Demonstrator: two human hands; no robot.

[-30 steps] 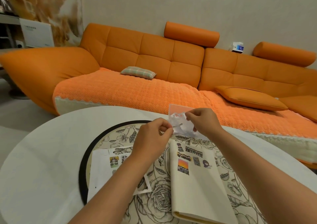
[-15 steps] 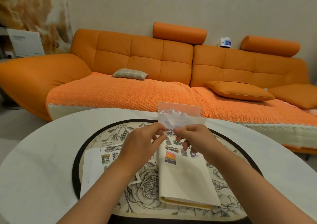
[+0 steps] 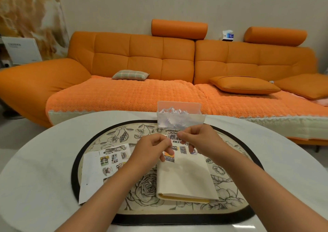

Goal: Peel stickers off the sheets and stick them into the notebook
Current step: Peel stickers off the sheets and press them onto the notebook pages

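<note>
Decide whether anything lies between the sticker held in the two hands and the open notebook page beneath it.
Nothing visible does. The sticker, pinched between the left hand and right hand, hangs over the top of the open notebook. Its bare cream page lies uncovered just below the hands.
</note>
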